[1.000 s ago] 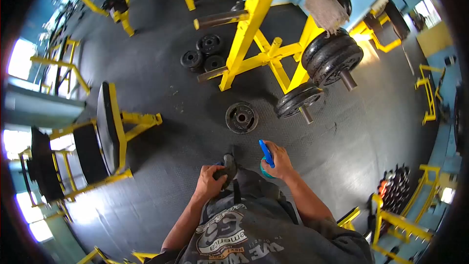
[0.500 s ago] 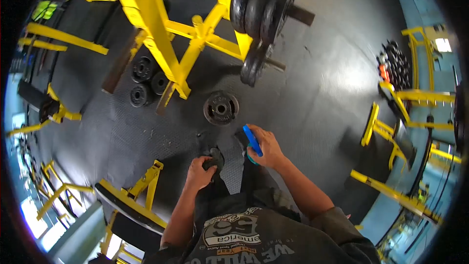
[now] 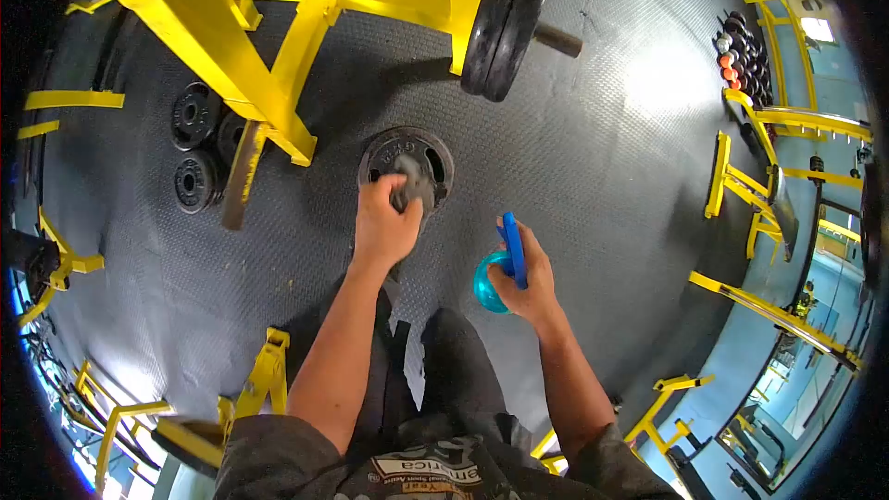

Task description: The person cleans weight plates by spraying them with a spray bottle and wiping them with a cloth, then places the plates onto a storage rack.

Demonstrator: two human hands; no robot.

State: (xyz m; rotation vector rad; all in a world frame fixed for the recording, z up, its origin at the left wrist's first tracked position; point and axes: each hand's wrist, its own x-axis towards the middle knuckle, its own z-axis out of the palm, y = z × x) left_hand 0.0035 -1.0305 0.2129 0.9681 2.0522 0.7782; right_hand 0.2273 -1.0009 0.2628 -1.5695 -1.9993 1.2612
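Centrally, pinching dark cloth [image 3: 408,185] in left grip [image 3: 383,229] over weight plate [image 3: 396,145], clasping teal bottle [image 3: 490,287] by blue head [image 3: 514,252] in right grip [image 3: 535,280], presumably for finger control.

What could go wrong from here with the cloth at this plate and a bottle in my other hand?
Your left hand has the cloth over the plate, so it might snag in the slot. The bottle in your right hand could drip and make the floor slick. The rack has a bar jutting out that you might bump.
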